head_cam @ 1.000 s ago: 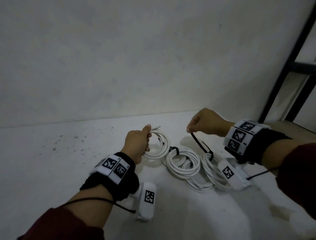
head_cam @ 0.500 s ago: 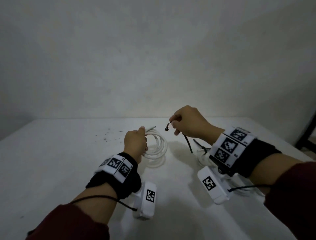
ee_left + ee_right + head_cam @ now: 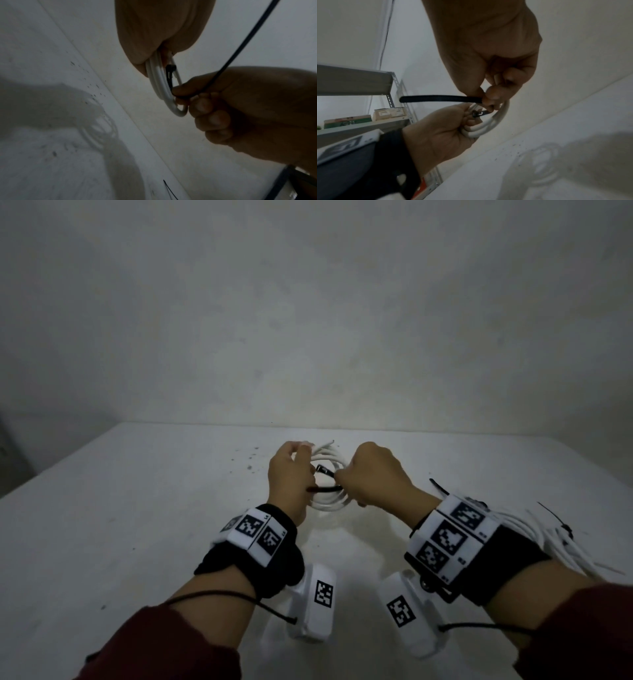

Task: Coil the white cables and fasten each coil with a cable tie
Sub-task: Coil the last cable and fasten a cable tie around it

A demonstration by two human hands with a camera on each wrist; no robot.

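Note:
My left hand (image 3: pixel 297 462) grips a small coil of white cable (image 3: pixel 329 501) and holds it just above the white table (image 3: pixel 137 508). My right hand (image 3: pixel 346 478) pinches a black cable tie (image 3: pixel 325 490) that loops round the coil's strands. In the left wrist view the tie's head (image 3: pixel 171 68) lies against the coil (image 3: pixel 160 83), and its strap (image 3: pixel 248 40) runs up past the right hand (image 3: pixel 240 108). In the right wrist view the strap's tail (image 3: pixel 436 98) sticks out to the left, above the left hand (image 3: pixel 440 132) and the coil (image 3: pixel 489 127).
Several tied white coils with black ties (image 3: pixel 548 539) lie on the table behind my right wrist. Dark specks (image 3: pixel 253 457) dot the tabletop near the wall. A metal shelf (image 3: pixel 359 81) with boxes (image 3: pixel 390 113) stands to the left.
My right hand carried the black tie left from the tied coils to the coil in my left hand. The tie now wraps round that coil. Both hands rose a little.

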